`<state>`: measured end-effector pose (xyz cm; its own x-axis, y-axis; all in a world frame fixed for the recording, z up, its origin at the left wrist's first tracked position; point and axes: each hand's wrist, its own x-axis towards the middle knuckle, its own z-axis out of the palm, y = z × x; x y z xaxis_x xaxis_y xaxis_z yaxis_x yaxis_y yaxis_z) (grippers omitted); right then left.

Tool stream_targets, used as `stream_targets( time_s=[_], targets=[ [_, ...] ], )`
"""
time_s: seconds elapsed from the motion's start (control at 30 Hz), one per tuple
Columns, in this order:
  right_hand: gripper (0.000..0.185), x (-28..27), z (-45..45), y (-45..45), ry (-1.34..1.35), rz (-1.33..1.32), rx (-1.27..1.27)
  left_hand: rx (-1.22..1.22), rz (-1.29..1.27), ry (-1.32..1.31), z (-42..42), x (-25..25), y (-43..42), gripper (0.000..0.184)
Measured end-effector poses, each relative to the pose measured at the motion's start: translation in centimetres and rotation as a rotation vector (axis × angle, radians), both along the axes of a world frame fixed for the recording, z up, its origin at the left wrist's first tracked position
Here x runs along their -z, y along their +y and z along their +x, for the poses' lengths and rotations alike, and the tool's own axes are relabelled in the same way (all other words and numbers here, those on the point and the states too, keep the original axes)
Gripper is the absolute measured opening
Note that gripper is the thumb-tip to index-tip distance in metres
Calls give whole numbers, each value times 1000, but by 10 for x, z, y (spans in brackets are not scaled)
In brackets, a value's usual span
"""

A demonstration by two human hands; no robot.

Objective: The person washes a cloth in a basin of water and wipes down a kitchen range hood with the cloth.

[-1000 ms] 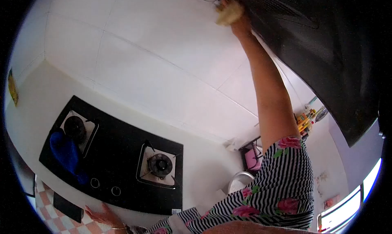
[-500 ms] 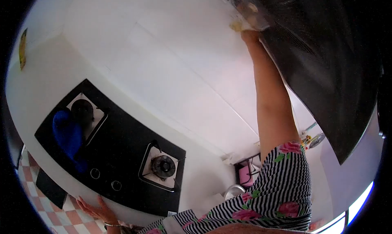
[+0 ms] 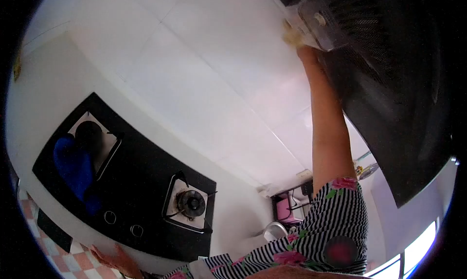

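My right arm reaches high up beside the dark range hood [image 3: 389, 108]. My right hand [image 3: 305, 53] is partly hidden behind a clear oil cup [image 3: 318, 28] under the hood. At its fingers is a blurred, soft yellowish thing [image 3: 293, 36], close to the white wall [image 3: 219, 55]; its kind I cannot make out. Low on the left, my left hand [image 3: 119, 260] lies at the counter's front edge with fingers spread, holding nothing. Nearest to it is the black gas hob [image 3: 146, 181].
On the hob, a blue cloth [image 3: 73, 169] lies beside the left burner [image 3: 90, 135]. The right burner [image 3: 190, 203] is uncovered. A dark rack [image 3: 296, 196] with a pink item [image 3: 283, 210] and a metal bowl [image 3: 276, 230] stand near my right sleeve. A checked floor [image 3: 53, 245] shows below.
The view has shifted slightly, so the hob sits further left and the hood's mesh shows more. My right hand with the yellowish thing has moved a little against the oil cup.
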<state>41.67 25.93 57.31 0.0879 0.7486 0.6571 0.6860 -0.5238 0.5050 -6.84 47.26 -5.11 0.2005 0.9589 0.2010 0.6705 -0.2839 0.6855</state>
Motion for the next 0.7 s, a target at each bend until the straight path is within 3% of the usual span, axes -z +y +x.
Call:
stream_targets(
  time_s=[0.13,0.23,0.27,0.3,0.37,0.43,0.6,0.67,0.7],
  targets=[
    [53,2,-13,-53,478,20,-248,63,89,-18,-4,2,23,72],
    [55,-1,3,-49,1173,68,-765,143,118,-15,-1,-20,41,75],
    [53,-4,11,-41,1098,84,-754,165,130,-3,-4,-22,46,77],
    [52,-8,13,-27,836,99,-611,196,128,14,-5,-25,51,78],
    [50,-12,13,13,101,84,-110,244,147,11,-2,-36,56,82],
    [47,-14,23,53,-141,84,53,253,217,-44,0,-43,58,81],
    [41,-10,41,136,-284,104,166,158,113,-114,-3,-22,47,86],
    [39,4,49,162,-279,62,108,182,109,-103,-4,-27,49,89],
    [38,20,45,175,-296,17,32,209,164,-81,-6,-30,51,80]
  ],
)
